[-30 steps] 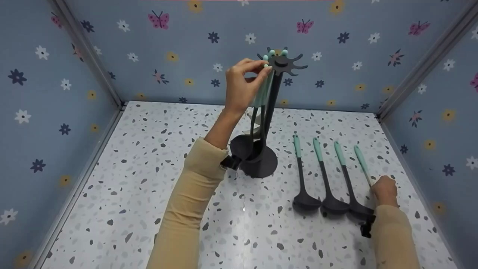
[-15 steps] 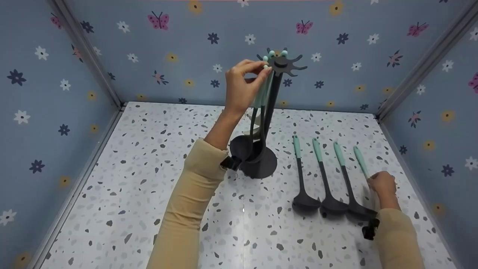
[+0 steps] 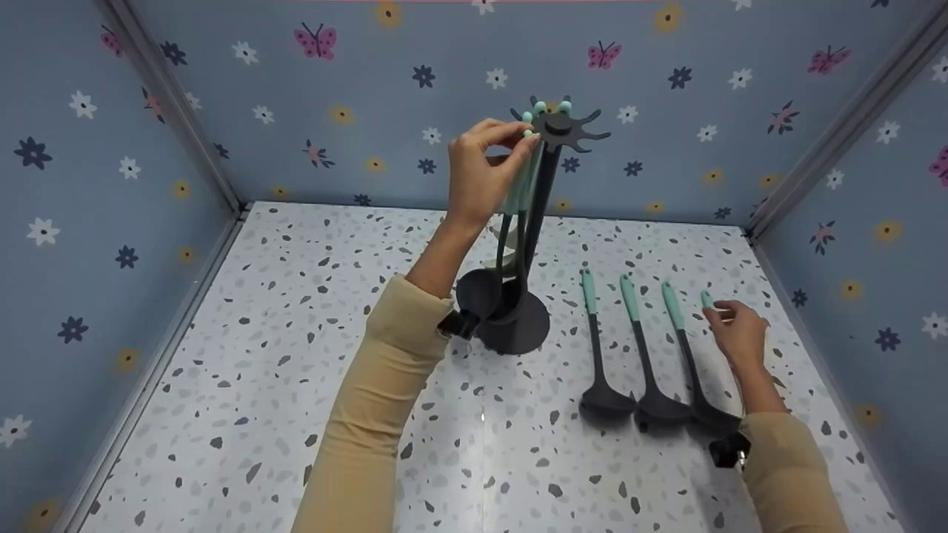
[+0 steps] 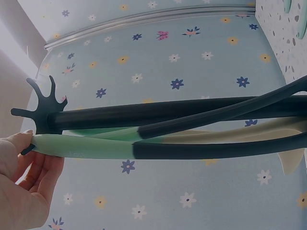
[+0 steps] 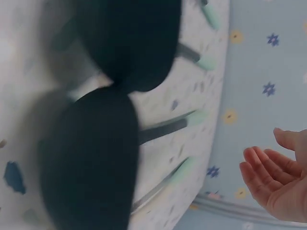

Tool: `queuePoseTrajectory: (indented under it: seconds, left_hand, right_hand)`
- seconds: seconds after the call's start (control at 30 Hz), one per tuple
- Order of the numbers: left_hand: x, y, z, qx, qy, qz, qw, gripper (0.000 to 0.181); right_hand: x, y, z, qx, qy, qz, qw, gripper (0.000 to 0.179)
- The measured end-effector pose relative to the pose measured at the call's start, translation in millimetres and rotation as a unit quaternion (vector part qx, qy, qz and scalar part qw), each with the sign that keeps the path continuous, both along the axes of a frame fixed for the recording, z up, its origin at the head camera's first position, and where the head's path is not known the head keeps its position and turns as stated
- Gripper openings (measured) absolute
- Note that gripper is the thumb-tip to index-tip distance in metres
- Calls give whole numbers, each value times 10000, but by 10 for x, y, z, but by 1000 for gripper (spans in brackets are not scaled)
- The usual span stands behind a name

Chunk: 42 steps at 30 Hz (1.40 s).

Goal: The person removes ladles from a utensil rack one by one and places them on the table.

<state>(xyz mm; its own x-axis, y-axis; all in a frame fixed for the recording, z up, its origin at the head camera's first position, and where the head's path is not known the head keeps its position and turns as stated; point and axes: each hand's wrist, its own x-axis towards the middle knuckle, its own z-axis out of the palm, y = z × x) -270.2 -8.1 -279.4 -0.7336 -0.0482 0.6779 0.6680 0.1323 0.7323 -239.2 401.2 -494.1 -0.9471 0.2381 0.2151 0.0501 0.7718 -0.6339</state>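
Observation:
My left hand (image 3: 478, 174) pinches the top of the mint handle of a black ladle (image 3: 480, 292) at the hook ring of a black utensil stand (image 3: 544, 192). In the left wrist view, the thumb and fingers meet at the end of that mint handle (image 4: 81, 145). My right hand (image 3: 740, 337) is above the rightmost utensil lying on the table, near its mint handle (image 3: 706, 298). In the right wrist view its fingers are loosely bent, the thumb apart, with nothing between them. The right arm hides the head of that utensil.
Three black ladles with mint handles lie side by side, the leftmost ladle (image 3: 598, 355) nearest the stand. Other mint-handled utensils hang on the stand, one with a beige shaft (image 4: 230, 134). Patterned walls (image 3: 415, 44) enclose the speckled table (image 3: 311, 296).
My right hand has moved up along the rightmost utensil, from its shaft toward the end of its handle. The left hand has stayed at the hook ring.

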Motion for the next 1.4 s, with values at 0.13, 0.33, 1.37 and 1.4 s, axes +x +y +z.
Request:
queuePoseTrajectory:
  seconds: [0.13,0.33,1.37,1.4]
  left_hand:
    - [-4,8,-5,25,28,-34,10000,18]
    - [-4,6,-13,-16,10,-19,10000,19]
    - [293,1,216,-185,-111,153,9996,16]
    - [305,2,225,-187,-122,152,9996,16]
  right_hand:
    - [-365,255,-383,-775,477,331,9953,41]
    - [-201,-312,266,-1219,672,709,9877,35]
    - [67,-1748,2260,-1393,1446,2471,9479,28]
    - [60,-1772,2291,-1389,1440,2470,9481,28]
